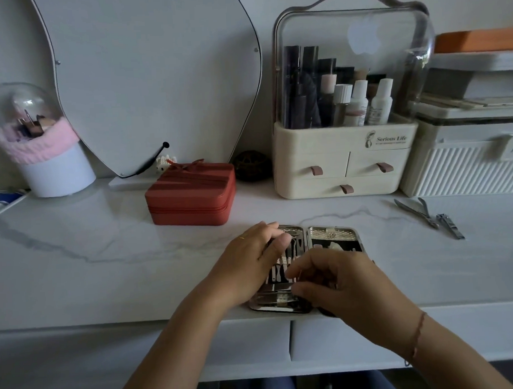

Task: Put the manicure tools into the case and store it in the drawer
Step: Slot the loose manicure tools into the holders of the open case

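Right hand (335,282) pinches a tool into the open case (333,235); my left hand (252,262), fingers loose, steadies it on the desk (105,259).

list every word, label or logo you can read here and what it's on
"Serious Life": printed beside a small figure emblem on the cream organizer, above its drawers.
A finer line just beneath it: too small to read.
Handwritten tag on the white ribbed box: cut off at the frame edge, seems to start "Ka", otherwise unreadable.
Pale apple-shaped logo, no words: seen in the organizer's clear lid.
Nothing readable on the red case.
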`<move>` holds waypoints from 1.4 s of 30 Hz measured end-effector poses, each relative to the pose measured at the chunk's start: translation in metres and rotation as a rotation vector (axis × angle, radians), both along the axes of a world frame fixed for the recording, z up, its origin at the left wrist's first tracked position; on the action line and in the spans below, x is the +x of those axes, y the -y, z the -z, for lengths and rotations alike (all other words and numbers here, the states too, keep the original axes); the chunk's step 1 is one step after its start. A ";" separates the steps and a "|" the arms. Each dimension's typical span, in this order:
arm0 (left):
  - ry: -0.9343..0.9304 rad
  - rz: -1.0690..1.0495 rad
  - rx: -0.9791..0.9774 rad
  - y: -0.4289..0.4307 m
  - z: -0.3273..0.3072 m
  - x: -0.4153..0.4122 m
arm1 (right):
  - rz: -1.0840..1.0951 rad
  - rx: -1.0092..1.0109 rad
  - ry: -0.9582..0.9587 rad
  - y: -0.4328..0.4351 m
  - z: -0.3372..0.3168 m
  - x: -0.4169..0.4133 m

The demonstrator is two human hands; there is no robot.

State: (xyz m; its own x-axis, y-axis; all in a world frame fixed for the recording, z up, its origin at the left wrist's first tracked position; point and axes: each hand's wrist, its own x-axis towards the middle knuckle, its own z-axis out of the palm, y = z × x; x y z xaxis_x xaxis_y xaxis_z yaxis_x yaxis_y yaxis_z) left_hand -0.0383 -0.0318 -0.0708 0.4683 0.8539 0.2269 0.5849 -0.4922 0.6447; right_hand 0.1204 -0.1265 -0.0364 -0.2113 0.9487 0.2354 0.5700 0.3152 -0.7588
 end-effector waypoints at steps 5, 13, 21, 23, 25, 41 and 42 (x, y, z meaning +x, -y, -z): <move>0.006 -0.008 -0.038 0.000 -0.001 0.000 | -0.024 -0.008 -0.001 0.002 0.006 -0.010; 0.059 -0.016 -0.028 0.001 -0.001 -0.001 | 0.133 0.041 -0.056 0.010 0.011 -0.008; 0.107 0.013 0.032 -0.003 -0.001 -0.002 | 0.239 0.076 -0.048 0.005 0.014 0.003; 0.108 -0.005 0.038 -0.004 0.001 -0.002 | 0.256 0.079 -0.035 0.003 0.012 0.011; 0.093 -0.031 0.040 -0.004 0.003 -0.003 | 0.265 0.079 -0.032 0.001 0.011 0.018; 0.019 -0.058 0.193 -0.006 0.006 -0.003 | 0.514 0.335 -0.148 0.006 0.037 0.002; 0.008 -0.057 0.201 -0.006 0.006 -0.003 | 0.508 0.383 -0.106 0.005 0.038 0.001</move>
